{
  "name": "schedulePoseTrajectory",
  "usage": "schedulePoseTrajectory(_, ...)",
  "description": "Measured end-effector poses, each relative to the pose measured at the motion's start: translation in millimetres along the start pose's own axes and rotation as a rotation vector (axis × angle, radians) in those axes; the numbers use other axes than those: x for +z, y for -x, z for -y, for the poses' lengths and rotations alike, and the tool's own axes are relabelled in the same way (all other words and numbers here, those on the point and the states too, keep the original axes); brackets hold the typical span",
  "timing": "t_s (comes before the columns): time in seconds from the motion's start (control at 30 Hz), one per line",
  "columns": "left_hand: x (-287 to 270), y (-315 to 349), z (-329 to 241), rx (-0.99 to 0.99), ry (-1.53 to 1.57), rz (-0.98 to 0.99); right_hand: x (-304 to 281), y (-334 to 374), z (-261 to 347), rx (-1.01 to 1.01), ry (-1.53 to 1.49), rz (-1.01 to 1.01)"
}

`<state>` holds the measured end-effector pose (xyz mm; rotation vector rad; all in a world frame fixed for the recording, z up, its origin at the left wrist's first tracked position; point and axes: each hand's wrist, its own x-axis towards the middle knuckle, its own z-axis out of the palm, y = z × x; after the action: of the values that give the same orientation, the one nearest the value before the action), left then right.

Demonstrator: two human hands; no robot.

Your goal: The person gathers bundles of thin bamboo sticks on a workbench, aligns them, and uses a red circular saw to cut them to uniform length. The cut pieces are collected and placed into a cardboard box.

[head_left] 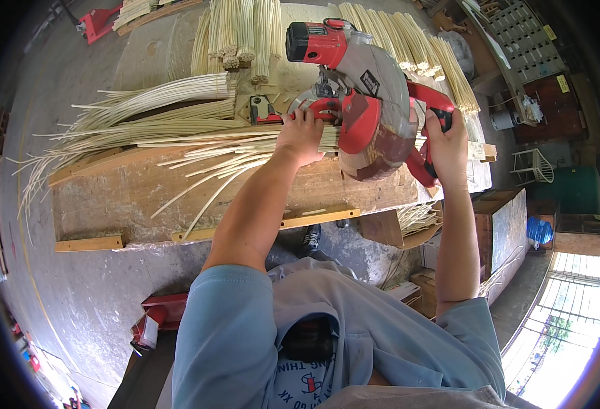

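Observation:
A red and grey chop saw [365, 88] stands on a worn wooden workbench [143, 198]. My right hand [445, 146] is closed around the saw's red handle, and the saw head is lowered over the bench. My left hand [301, 134] presses down on a bundle of pale rattan canes [198, 140] just left of the blade guard. The canes lie across the bench, and their loose ends fan out to the left and toward me. The blade itself is hidden by the guard.
More cane bundles [245, 34] stand stacked behind the saw, and another batch [409, 41] lies at the back right. A red pallet jack [99, 20] sits at the far left. Wooden boxes [501, 225] and a green drum [576, 187] are on the right; short offcuts [416, 218] lie below the bench.

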<state>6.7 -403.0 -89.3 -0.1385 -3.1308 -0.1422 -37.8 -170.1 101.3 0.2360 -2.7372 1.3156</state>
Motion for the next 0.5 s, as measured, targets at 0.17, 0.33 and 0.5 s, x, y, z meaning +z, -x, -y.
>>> schedulePoseTrajectory(0.17, 1.4, 0.4, 0.9, -0.004, -0.002, -0.019, 0.1, 0.9, 2.1, 0.013, 0.024, 0.0)
schedulePoseTrajectory(0.33, -2.5, -1.4, 0.5, -0.012, 0.024, 0.055, 0.1, 2.0, -2.6, 0.0, 0.003, 0.001)
schedulePoseTrajectory(0.5, -4.8, -0.6, 0.4, -0.01, 0.023, 0.058, 0.7, 2.6, -6.8, 0.004, 0.009, -0.002)
